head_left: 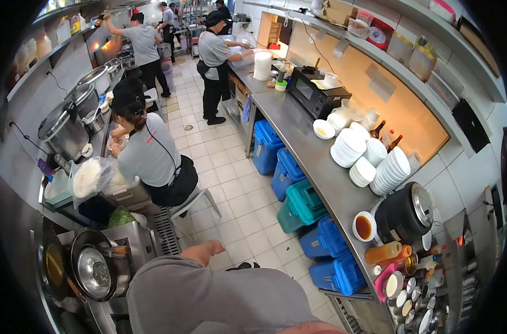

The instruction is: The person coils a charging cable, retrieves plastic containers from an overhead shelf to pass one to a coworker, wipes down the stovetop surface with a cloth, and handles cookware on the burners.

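Note:
Past my grey sleeve, my left hand [207, 250] shows in part above the tiled floor [231, 209]. Its fingers are too small and run together for me to tell whether they are apart or closed, and I see nothing held in it. My right hand is out of sight; only a strip of bare skin shows at the bottom edge. To the left of my body stands a stove [139, 239] with a stack of woks and a metal strainer [94, 273] on it. A dark wok [54, 267] leans beside them.
A seated co-worker [153, 150] works at the left counter by large pots [64, 131]. Others stand farther back. Along the right runs a steel counter [314, 161] with white bowls [348, 147], a black soup warmer [401, 214] and squeeze bottles [382, 253]. Lidded bins [301, 206] line its underside.

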A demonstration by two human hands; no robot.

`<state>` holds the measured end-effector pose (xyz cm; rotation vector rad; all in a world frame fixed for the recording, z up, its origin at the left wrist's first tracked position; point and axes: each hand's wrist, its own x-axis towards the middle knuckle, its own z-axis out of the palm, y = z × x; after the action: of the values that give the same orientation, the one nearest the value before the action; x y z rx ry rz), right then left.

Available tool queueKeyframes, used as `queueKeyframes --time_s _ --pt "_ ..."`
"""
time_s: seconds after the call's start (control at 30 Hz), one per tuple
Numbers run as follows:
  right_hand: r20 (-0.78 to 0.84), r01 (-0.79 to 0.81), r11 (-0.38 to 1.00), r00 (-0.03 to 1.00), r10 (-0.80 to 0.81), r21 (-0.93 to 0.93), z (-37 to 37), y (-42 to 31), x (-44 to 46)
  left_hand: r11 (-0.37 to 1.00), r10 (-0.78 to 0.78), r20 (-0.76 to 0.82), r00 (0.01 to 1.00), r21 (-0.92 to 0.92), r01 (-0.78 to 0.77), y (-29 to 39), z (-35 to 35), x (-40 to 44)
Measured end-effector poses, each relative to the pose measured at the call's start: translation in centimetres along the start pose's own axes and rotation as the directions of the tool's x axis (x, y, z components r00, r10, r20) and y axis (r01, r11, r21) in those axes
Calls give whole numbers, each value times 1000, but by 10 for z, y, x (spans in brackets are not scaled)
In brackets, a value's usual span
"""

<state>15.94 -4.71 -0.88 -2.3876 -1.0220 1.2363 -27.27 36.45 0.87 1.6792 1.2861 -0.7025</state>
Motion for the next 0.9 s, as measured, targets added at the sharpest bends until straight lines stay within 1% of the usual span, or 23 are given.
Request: queueKeyframes --time_s 0.03,0.1,0.2,0.23,0.27,0.3,0.33,0.37,0.4,0.43,0.47,0.5,0.53,0.6,0.63,0.67,0.7,0.73,0.77,0.8,0.83,0.87,0.9 --pt "-4 8 1000 1000 -8 6 4 5 4 1000 -4 -1 1000 1 4 1 -6 -5" --pt "-30 39 999 999 -39 14 17 30 17 948 98 91 991 296 -120 10 -18 -15" --pt "-124 108 993 987 -102 41 49 91 52 906 169 50 984 385 -175 18 -8 -14" --pt "-174 127 989 978 -114 70 65 114 68 902 166 56 984 395 -175 12 3 -3" --pt "-133 76 994 989 -66 75 45 87 44 796 363 40 931 506 -332 3 18 10" --pt "-91 25 997 996 -18 77 24 60 18 645 547 54 835 609 -462 -4 31 25" --pt "-50 -26 997 998 30 75 -6 8 -20 631 550 71 832 618 -470 7 34 18" --pt "-54 -79 991 995 85 112 -16 -5 -38 812 367 81 927 458 -361 28 38 -2" --pt "-72 -95 986 992 106 140 -11 6 -42 933 173 124 977 297 -203 51 35 -28" --pt "-44 -181 972 981 189 151 -9 10 -44 918 185 135 973 329 -221 64 37 -44" --pt "-12 -261 952 964 267 161 -5 22 -42 914 223 98 970 325 -243 72 45 -57" --pt "25 -278 936 960 279 214 4 42 -42 910 260 60 964 318 -266 77 52 -61" --pt "14 -285 928 957 290 239 12 58 -44 898 270 69 960 342 -277 83 57 -58" --pt "105 -233 956 970 217 178 19 86 -49 890 204 163 965 379 -252 92 67 -49" --pt "95 -239 952 970 224 193 12 80 -67 870 201 139 970 429 -242 93 76 -38" --pt "39 -250 948 968 247 199 -1 61 -97 861 208 145 967 443 -251 96 80 -28" --pt "-17 -259 944 963 268 205 -13 46 -120 807 259 174 950 502 -312 99 82 -21" --pt "-23 -263 939 961 275 220 -6 65 -122 745 305 207 930 556 -368 105 86 -17" --pt "-22 -193 980 981 194 40 3 85 -124 734 308 212 928 567 -373 119 89 -23" --pt "-8 -112 983 994 113 -144 17 116 -119 776 274 178 945 540 -326 140 87 -39" --pt "21 -26 947 999 35 -321 21 139 -119 815 237 144 961 509 -277 161 86 -52" --pt "12 -29 951 999 35 -309 20 152 -126 806 239 143 960 522 -279 181 86 -64" --pt "75 -163 978 982 174 -130 23 165 -136 804 248 156 956 518 -292 200 89 -75"
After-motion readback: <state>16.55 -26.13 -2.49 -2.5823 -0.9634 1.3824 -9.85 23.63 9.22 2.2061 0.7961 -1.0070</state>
